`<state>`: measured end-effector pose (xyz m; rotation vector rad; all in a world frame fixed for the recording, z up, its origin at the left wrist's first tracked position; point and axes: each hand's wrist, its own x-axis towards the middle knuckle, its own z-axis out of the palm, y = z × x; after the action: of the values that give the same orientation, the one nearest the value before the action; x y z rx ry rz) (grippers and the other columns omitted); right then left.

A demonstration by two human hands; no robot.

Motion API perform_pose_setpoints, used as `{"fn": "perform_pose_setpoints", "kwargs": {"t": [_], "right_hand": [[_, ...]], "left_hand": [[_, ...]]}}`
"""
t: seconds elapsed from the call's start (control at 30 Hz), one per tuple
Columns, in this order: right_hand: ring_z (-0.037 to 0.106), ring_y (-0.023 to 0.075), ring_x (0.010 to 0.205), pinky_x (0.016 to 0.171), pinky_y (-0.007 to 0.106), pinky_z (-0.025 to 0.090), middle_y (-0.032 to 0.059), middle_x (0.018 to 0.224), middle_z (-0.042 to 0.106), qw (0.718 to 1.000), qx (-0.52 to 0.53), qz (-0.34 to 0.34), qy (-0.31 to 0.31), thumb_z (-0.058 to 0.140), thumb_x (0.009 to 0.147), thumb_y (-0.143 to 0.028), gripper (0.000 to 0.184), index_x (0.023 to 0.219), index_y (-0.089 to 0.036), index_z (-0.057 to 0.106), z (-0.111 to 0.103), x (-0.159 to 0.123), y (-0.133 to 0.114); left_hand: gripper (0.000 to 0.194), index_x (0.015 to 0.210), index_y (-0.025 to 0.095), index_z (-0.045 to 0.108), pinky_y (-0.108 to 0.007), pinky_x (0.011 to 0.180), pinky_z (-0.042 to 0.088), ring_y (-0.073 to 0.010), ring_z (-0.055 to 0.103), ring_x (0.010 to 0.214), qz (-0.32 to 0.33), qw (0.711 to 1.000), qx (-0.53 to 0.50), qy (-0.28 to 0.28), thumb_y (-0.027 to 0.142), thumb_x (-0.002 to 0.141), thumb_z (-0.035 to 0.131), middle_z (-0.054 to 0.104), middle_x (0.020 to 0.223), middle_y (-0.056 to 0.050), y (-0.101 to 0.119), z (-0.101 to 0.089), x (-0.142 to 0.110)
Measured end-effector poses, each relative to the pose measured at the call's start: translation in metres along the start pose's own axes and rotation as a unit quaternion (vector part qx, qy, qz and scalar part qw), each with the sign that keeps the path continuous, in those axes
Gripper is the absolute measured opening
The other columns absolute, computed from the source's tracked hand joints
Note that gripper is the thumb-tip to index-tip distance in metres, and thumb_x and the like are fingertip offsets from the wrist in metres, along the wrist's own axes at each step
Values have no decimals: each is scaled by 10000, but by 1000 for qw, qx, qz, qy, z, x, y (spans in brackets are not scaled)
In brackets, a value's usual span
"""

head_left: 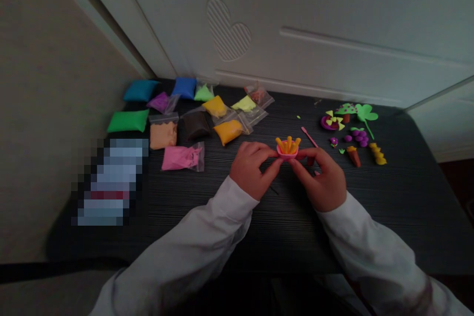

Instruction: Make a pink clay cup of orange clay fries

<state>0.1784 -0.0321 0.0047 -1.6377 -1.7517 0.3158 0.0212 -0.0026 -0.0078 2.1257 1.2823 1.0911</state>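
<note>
Between my two hands is a small clay box of french fries (288, 149), a pink cup with several orange-yellow sticks standing up in it. My left hand (255, 168) pinches its left side between thumb and fingertips. On the opposite side, my right hand (321, 175) grips it the same way. Just behind the right hand lies a pink modelling tool (309, 137), its lower end close to my fingers. A thin dark stick (274, 190) rests on the table between my wrists.
Bags of coloured clay, such as a pink one (182, 157) and a green one (128, 121), cover the back left of the black table (229, 237). A blurred-out screen (114, 182) lies at left. Finished clay pieces, including purple grapes (359, 137) and a green clover (366, 112), stand at right.
</note>
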Motion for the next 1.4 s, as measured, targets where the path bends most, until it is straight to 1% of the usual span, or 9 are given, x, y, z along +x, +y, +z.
{"fn": "perform_pose_setpoints", "kwargs": {"t": [0.2, 0.33, 0.47, 0.63, 0.8, 0.9, 1.0, 1.17, 1.4], "right_hand": [[511, 119, 615, 575, 263, 403, -9, 712, 580, 1000, 2, 25, -10, 572, 743, -344, 172, 850, -215, 610, 0, -1, 0], [502, 113, 586, 545, 256, 389, -9, 691, 580, 999, 7, 35, -17, 561, 747, -364, 198, 861, -214, 619, 1, -1, 1], [493, 114, 577, 554, 259, 387, -12, 683, 588, 999, -3, 30, -28, 559, 748, -365, 187, 845, -217, 620, 2, -1, 2], [503, 129, 613, 580, 271, 385, -3, 722, 624, 999, -31, 4, -39, 565, 745, -364, 176, 822, -217, 623, 3, 1, 6], [534, 153, 649, 624, 296, 386, 12, 716, 641, 995, -69, -4, -78, 553, 747, -392, 205, 802, -212, 636, 4, 3, 11], [541, 155, 654, 636, 297, 382, 10, 695, 636, 991, -88, -1, -103, 551, 747, -382, 200, 810, -214, 639, 4, 4, 12], [545, 161, 687, 666, 304, 373, 13, 701, 631, 986, -116, 1, -123, 544, 751, -377, 198, 804, -214, 642, 4, 5, 11], [549, 174, 773, 705, 312, 359, 31, 789, 633, 980, -143, 1, -137, 517, 763, -403, 233, 793, -213, 648, 5, 4, 10], [548, 179, 789, 688, 307, 331, 27, 784, 624, 979, -157, -4, -131, 510, 766, -389, 221, 747, -219, 650, 6, 4, 11]], "left_hand": [[130, 728, 183, 601, -282, 666, 436, -151, 557, 814, -108, 985, -128, -36, 308, 694, 613, 651, 864, -33, -1, 0, 2], [221, 743, 179, 531, -253, 568, 405, -107, 530, 630, -165, 968, -186, -40, 348, 655, 641, 624, 764, -8, -5, 4, 2], [346, 831, 189, 438, -237, 548, 382, -104, 554, 629, -185, 951, -246, -26, 325, 620, 676, 638, 784, -9, -8, 8, 2], [405, 940, 198, 428, -255, 590, 395, -128, 577, 691, -177, 964, -195, -39, 318, 633, 663, 661, 801, -12, -7, 8, 4], [453, 1045, 186, 440, -306, 743, 419, -158, 610, 815, -162, 978, -115, -61, 307, 657, 640, 675, 810, -9, -4, 4, 5], [516, 1109, 187, 429, -366, 834, 386, -191, 601, 901, -150, 985, -52, -68, 334, 659, 637, 684, 814, -3, -4, 4, 4], [567, 1161, 189, 399, -398, 871, 347, -205, 584, 954, -147, 985, -15, -88, 354, 669, 627, 689, 828, 3, -5, 5, 4], [608, 1190, 187, 375, -411, 881, 296, -207, 575, 956, -164, 980, 16, -109, 405, 674, 611, 691, 829, 14, -4, 7, 3], [592, 1182, 199, 392, -395, 854, 305, -197, 577, 877, -164, 980, 29, -108, 416, 672, 599, 672, 813, 20, -5, 8, 3]]}}
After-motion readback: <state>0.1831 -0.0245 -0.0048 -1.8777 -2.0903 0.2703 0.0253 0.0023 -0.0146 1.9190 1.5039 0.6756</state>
